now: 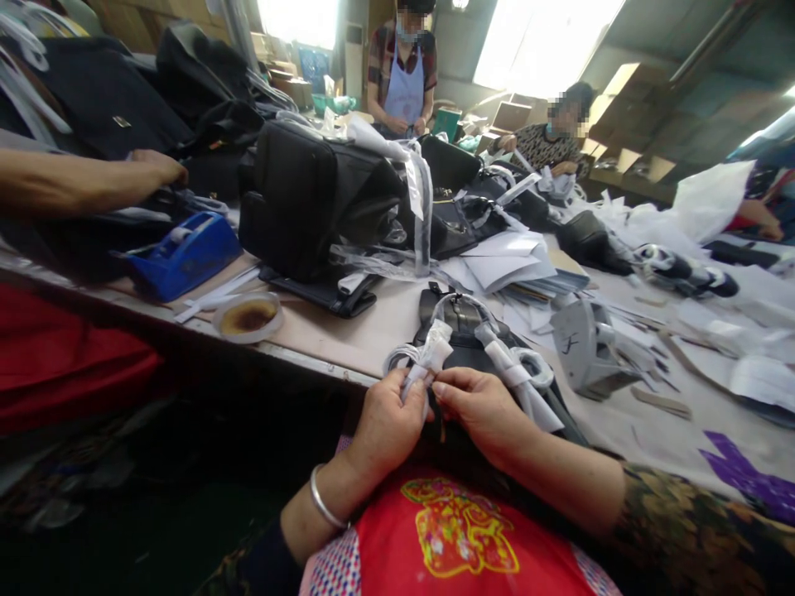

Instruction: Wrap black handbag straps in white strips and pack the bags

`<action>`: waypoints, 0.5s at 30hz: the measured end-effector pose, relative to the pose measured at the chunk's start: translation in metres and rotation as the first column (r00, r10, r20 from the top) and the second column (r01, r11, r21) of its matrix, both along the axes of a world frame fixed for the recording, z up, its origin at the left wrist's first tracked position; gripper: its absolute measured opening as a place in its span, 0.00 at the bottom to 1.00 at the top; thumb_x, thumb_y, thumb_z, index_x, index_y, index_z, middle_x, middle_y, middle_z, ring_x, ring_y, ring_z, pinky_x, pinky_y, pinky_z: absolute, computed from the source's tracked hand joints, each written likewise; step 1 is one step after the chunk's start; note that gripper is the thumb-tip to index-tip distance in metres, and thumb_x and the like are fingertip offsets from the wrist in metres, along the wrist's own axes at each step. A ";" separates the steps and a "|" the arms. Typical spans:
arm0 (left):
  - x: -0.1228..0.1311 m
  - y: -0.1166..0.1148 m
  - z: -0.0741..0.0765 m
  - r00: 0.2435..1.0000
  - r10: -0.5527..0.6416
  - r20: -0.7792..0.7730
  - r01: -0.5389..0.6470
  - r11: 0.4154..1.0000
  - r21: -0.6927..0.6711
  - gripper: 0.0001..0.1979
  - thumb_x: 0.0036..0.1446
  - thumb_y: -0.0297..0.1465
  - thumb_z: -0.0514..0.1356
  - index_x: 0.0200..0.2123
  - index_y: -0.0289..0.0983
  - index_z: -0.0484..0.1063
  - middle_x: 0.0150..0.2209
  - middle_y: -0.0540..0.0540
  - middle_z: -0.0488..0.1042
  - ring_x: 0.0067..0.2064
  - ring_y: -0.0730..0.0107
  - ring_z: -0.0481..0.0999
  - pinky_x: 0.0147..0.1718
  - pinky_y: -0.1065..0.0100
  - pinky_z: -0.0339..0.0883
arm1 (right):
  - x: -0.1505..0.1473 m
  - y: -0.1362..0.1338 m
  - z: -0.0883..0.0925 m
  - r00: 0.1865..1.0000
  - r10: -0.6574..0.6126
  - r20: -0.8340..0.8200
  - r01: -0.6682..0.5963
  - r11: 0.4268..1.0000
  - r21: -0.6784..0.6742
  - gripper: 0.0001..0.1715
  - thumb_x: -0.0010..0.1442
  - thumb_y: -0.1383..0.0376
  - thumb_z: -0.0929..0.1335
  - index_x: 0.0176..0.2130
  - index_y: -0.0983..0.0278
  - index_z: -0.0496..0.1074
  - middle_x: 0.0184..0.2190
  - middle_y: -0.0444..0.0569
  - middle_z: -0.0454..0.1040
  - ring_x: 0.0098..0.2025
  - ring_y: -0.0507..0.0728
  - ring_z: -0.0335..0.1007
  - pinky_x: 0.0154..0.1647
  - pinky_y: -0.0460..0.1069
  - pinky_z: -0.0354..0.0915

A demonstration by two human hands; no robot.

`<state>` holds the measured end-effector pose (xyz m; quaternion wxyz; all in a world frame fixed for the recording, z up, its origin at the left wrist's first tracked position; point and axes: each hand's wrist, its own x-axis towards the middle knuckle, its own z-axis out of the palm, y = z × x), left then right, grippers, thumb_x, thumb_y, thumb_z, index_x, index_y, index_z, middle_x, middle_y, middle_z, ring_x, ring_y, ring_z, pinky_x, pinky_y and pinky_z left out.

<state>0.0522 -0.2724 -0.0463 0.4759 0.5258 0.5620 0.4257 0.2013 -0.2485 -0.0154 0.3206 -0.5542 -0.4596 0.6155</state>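
Note:
A black bag [463,331] lies at the table's near edge, its handle covered in clear wrap. White wrapping [435,352] covers a strap part on its left side, and my left hand [388,422] is closed on it. Close beside, my right hand [481,410] pinches at the same wrapping's edge with thumb and forefinger; what lies between those fingertips is too small to make out. A second strap bundle [518,377], also wrapped in white, rests on the bag's right side, touched by neither hand.
A blue tape dispenser [183,252], a shallow dish [247,317] and a large black bag [310,194] are at the left. Behind are white sheets [503,261]; to the right, a grey metal holder [590,348]. Another person's arm [87,182] reaches in from the left.

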 end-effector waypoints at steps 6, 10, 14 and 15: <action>-0.001 0.001 0.005 0.986 0.005 0.166 0.016 0.992 -0.125 0.19 0.65 0.46 0.56 0.40 0.35 0.73 0.22 0.50 0.73 0.17 0.75 0.67 0.16 0.75 0.61 | 0.001 0.008 -0.001 0.994 0.055 0.095 -0.064 0.994 0.091 0.15 0.51 0.56 0.72 0.31 0.66 0.76 0.25 0.47 0.75 0.27 0.53 0.65 0.30 0.49 0.61; -0.003 0.002 0.008 0.966 0.017 0.259 0.027 0.986 -0.165 0.20 0.63 0.47 0.57 0.40 0.35 0.73 0.22 0.50 0.73 0.17 0.77 0.66 0.15 0.76 0.60 | -0.001 0.013 0.000 0.990 0.059 0.125 -0.078 0.985 0.156 0.12 0.51 0.57 0.71 0.29 0.64 0.75 0.24 0.45 0.74 0.28 0.53 0.65 0.32 0.49 0.63; -0.004 0.003 0.007 0.940 0.047 0.339 0.023 0.980 -0.200 0.20 0.62 0.47 0.58 0.38 0.34 0.72 0.22 0.51 0.72 0.16 0.78 0.64 0.15 0.77 0.58 | 0.000 0.022 0.004 0.974 0.092 0.206 -0.141 0.962 0.234 0.12 0.51 0.57 0.71 0.27 0.64 0.74 0.24 0.44 0.73 0.29 0.53 0.65 0.32 0.48 0.62; -0.004 0.003 0.007 0.931 0.050 0.361 0.027 0.978 -0.205 0.19 0.63 0.47 0.58 0.38 0.34 0.72 0.22 0.51 0.71 0.16 0.79 0.64 0.15 0.77 0.58 | 0.000 0.025 0.004 0.968 0.108 0.226 -0.162 0.958 0.235 0.12 0.51 0.57 0.71 0.27 0.64 0.75 0.25 0.44 0.74 0.29 0.54 0.65 0.33 0.48 0.62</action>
